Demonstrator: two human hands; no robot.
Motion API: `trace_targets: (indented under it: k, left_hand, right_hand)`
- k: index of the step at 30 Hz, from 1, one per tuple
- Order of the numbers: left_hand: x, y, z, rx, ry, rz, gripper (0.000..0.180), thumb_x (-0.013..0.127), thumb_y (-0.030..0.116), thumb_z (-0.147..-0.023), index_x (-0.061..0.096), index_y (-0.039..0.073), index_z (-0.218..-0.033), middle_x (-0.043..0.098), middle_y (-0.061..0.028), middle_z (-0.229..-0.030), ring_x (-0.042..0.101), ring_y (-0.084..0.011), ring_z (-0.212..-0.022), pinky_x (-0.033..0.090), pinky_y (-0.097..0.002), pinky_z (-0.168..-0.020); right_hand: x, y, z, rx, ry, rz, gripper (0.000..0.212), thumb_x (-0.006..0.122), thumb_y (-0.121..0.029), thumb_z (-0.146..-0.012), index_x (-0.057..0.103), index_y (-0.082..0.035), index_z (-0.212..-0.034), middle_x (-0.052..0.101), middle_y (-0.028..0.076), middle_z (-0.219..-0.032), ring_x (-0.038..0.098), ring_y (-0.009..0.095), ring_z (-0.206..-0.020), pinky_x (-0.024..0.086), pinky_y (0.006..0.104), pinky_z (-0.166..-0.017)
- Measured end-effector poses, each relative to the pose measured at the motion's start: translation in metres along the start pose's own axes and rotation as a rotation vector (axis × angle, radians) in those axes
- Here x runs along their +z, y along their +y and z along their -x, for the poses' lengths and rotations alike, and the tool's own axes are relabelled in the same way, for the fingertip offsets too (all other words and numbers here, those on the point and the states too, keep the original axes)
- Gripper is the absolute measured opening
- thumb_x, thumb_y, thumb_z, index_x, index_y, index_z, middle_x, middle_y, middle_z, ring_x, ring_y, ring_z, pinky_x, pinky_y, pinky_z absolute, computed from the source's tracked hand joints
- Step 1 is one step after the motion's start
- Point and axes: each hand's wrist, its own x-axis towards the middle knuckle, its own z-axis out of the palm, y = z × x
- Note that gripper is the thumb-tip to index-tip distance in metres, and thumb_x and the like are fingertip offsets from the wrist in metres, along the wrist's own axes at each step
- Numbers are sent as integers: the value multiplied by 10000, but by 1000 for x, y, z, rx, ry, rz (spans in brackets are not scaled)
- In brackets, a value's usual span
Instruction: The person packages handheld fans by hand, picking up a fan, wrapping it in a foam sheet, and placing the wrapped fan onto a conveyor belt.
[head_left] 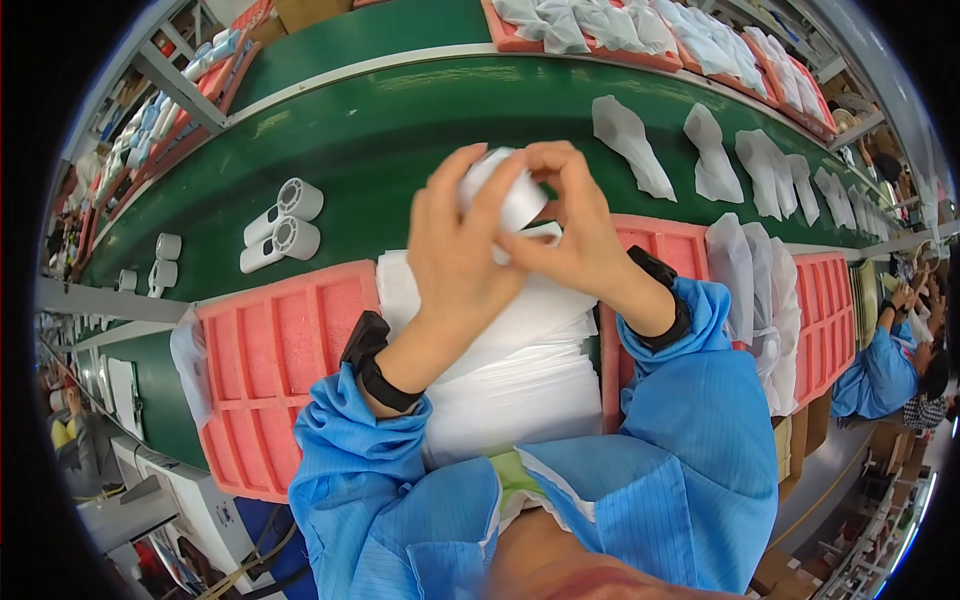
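Above a stack of thin white bags or sheets [512, 405], both my hands are closed around a white, round-headed handheld device [520, 200], perhaps a small hair dryer or fan. My left hand [455, 240] grips it from the left, with fingers curled over its top. On the right side, my right hand [570, 225] pinches it between thumb and fingers. My fingers hide much of its body. Two similar white devices with round, open-ended heads [297, 238] lie on the green conveyor belt [390, 130] to the left.
Bagged devices [632, 145] lie in a row along the belt at right. Pink compartment trays [270, 365] flank the stack; white bagged pieces [765, 290] lie on the right one. Filled trays [590, 30] stand beyond the belt. A metal post [175, 80] rises far left; a co-worker's blue sleeve [875, 375] shows far right.
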Motion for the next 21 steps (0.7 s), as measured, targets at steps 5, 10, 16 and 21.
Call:
trace_targets:
  k: [5,10,16,21]
  left_hand:
    - [-30,-25,-18,-83,-67,237,518,825,48,-589,651,99,-1074,550,-104,-1172,569,-221,-952,475,-320,-754]
    - [-38,-21,-20,-114,-179,652,466,846,95,-622,652,88,-1046,524,-92,-1209,548,-199,-1012,441,-326,-869]
    - [-39,-19,-16,-102,125,267,422,841,104,-641,663,85,-1023,521,-101,-1212,531,-217,-1059,422,-326,-890]
    - [-20,-9,-5,101,125,123,396,849,125,-635,671,83,-986,520,-116,-1201,510,-263,-1095,414,-351,-893]
  right_hand:
    - [3,0,-5,-142,-73,-166,638,778,-105,-721,450,-22,-1262,540,133,-1171,553,240,-1093,487,335,-871]
    - [5,11,0,-25,-322,-129,569,763,-118,-740,491,-13,-1229,625,148,-1081,627,265,-981,511,350,-813]
    - [3,17,1,61,-174,149,460,730,-94,-744,519,12,-1139,649,188,-951,644,347,-861,508,378,-737]
    - [12,10,8,37,-59,272,392,710,-71,-727,483,21,-1033,612,216,-890,607,431,-808,492,439,-659]
